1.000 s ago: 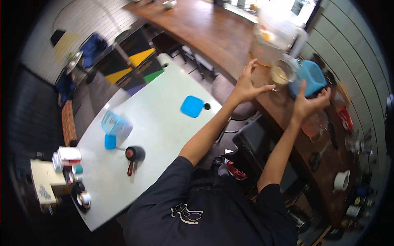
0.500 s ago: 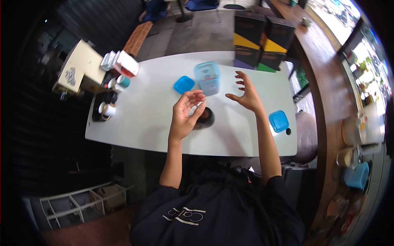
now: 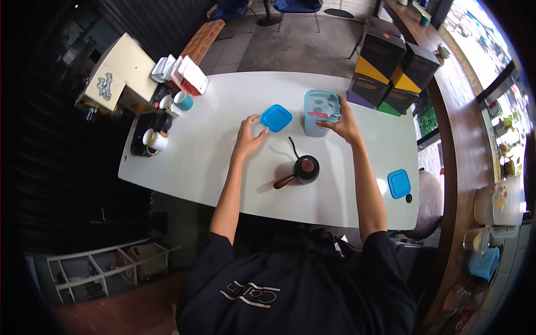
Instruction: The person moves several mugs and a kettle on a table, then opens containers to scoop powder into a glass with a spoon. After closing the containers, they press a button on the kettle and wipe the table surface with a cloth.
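Right hand (image 3: 345,125): fingers curled round clear container (image 3: 321,114), far fingertips hidden. Left hand (image 3: 249,139): fingers half-open at blue lid (image 3: 276,118); grip unclear.

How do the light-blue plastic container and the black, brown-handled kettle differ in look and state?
The container is light blue and see-through; the kettle is black and opaque. The container is boxy, the kettle rounded. The right hand grips the container; neither hand touches the kettle. Both are upright.

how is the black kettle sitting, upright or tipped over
Upright: the kettle stands on the white table with its knob on top, handle at the side.
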`<state>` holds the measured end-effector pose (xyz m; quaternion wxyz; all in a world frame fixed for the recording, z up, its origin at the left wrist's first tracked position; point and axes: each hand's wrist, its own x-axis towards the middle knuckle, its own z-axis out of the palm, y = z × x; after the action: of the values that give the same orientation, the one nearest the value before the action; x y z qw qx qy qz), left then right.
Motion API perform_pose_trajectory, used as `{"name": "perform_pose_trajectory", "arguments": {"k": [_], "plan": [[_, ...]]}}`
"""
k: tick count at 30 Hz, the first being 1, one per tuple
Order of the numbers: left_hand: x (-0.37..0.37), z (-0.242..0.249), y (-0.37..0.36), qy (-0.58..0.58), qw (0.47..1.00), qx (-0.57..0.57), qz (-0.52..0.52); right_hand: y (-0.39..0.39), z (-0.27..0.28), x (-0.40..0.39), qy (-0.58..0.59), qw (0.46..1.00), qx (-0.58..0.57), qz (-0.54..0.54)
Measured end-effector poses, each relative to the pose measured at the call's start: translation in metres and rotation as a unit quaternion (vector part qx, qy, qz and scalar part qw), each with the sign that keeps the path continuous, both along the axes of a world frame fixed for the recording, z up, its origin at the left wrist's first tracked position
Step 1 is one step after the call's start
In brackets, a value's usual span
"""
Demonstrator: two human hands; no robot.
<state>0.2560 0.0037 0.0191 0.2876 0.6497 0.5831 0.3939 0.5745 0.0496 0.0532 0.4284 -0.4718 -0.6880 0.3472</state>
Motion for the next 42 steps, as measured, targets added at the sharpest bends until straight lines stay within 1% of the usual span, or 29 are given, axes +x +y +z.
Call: {"name": "perform_pose_trajectory", "arguments": {"k": [2, 4, 7, 8, 10, 11, 12, 14, 15, 16, 18, 19, 20, 22, 24, 26, 27, 28, 30, 32, 34, 35, 36, 37, 38, 39, 40, 41, 42], "plan": [[0.002, -0.009, 0.028, 0.113, 0.993, 0.020, -0.012, -0.014, 0.007, 0.008, 0.058, 0.996, 0.029, -0.056], [0.005, -0.025, 0.052, 0.128, 0.990, 0.013, -0.055, -0.033, 0.030, 0.028, 0.067, 0.990, 0.055, -0.107], [0.019, -0.042, 0.084, 0.160, 0.981, 0.020, -0.105, -0.071, 0.070, 0.073, 0.069, 0.966, 0.108, -0.223], [0.024, -0.043, 0.086, 0.185, 0.978, 0.008, -0.097, -0.091, 0.094, 0.085, 0.060, 0.955, 0.111, -0.270], [0.037, -0.040, 0.086, 0.256, 0.962, -0.006, -0.092, -0.122, 0.121, 0.119, -0.009, 0.913, 0.136, -0.384], [0.043, -0.034, 0.084, 0.301, 0.949, -0.007, -0.093, -0.136, 0.128, 0.135, 0.021, 0.887, 0.156, -0.434], [0.048, -0.031, 0.083, 0.320, 0.943, -0.021, -0.085, -0.151, 0.133, 0.154, 0.011, 0.865, 0.182, -0.468], [0.055, -0.032, 0.089, 0.349, 0.934, -0.052, -0.063, -0.181, 0.145, 0.184, -0.008, 0.813, 0.192, -0.550], [0.056, -0.036, 0.094, 0.359, 0.930, -0.069, -0.048, -0.190, 0.139, 0.210, -0.065, 0.773, 0.208, -0.597], [0.055, -0.038, 0.096, 0.359, 0.929, -0.063, -0.062, -0.201, 0.142, 0.224, -0.069, 0.763, 0.207, -0.608], [0.053, -0.039, 0.101, 0.383, 0.920, -0.076, -0.038, -0.221, 0.145, 0.246, -0.041, 0.726, 0.212, -0.653], [0.054, -0.037, 0.104, 0.384, 0.920, -0.072, -0.045, -0.228, 0.144, 0.258, -0.040, 0.711, 0.212, -0.669], [0.053, -0.036, 0.105, 0.381, 0.920, -0.083, -0.037, -0.234, 0.143, 0.270, -0.040, 0.707, 0.212, -0.673], [0.054, -0.030, 0.102, 0.380, 0.920, -0.095, -0.027, -0.242, 0.141, 0.286, -0.093, 0.661, 0.179, -0.722], [0.057, -0.022, 0.100, 0.378, 0.919, -0.111, -0.007, -0.246, 0.130, 0.314, -0.090, 0.661, 0.189, -0.720], [0.056, -0.021, 0.104, 0.380, 0.918, -0.113, -0.010, -0.247, 0.127, 0.326, -0.058, 0.650, 0.156, -0.742], [0.056, -0.020, 0.107, 0.381, 0.917, -0.113, -0.017, -0.249, 0.126, 0.334, -0.074, 0.653, 0.126, -0.743], [0.055, -0.019, 0.110, 0.383, 0.916, -0.114, -0.012, -0.248, 0.122, 0.342, -0.071, 0.657, 0.124, -0.740], [0.054, -0.016, 0.117, 0.356, 0.931, -0.074, -0.035, -0.245, 0.114, 0.350, -0.064, 0.677, 0.173, -0.713], [0.062, 0.005, 0.120, 0.345, 0.937, -0.051, -0.033, -0.247, 0.116, 0.332, -0.058, 0.688, 0.175, -0.702], [0.072, 0.034, 0.121, 0.209, 0.974, -0.014, -0.081, -0.247, 0.109, 0.318, -0.268, 0.547, 0.164, -0.776], [0.077, 0.050, 0.115, 0.207, 0.975, -0.015, -0.080, -0.249, 0.104, 0.301, -0.242, 0.556, 0.193, -0.772], [0.093, 0.077, 0.097, 0.099, 0.987, -0.019, -0.123, -0.250, 0.107, 0.267, -0.216, 0.563, 0.223, -0.766], [0.109, 0.101, 0.081, -0.011, 0.986, -0.022, -0.166, -0.247, 0.096, 0.246, -0.216, 0.610, 0.195, -0.737], [0.120, 0.120, 0.066, -0.013, 0.986, -0.021, -0.165, -0.242, 0.075, 0.227, -0.216, 0.654, 0.165, -0.706], [0.129, 0.136, 0.051, -0.056, 0.972, 0.009, -0.228, -0.232, 0.050, 0.209, -0.168, 0.745, 0.154, -0.626], [0.140, 0.146, 0.036, -0.099, 0.951, 0.041, -0.290, -0.220, 0.015, 0.200, -0.235, 0.783, 0.143, -0.558], [0.152, 0.151, 0.017, -0.151, 0.934, 0.051, -0.320, -0.212, -0.008, 0.187, -0.207, 0.838, 0.084, -0.499], [0.163, 0.151, -0.005, -0.201, 0.913, 0.061, -0.351, -0.205, -0.025, 0.183, -0.219, 0.860, -0.062, -0.456]]}}
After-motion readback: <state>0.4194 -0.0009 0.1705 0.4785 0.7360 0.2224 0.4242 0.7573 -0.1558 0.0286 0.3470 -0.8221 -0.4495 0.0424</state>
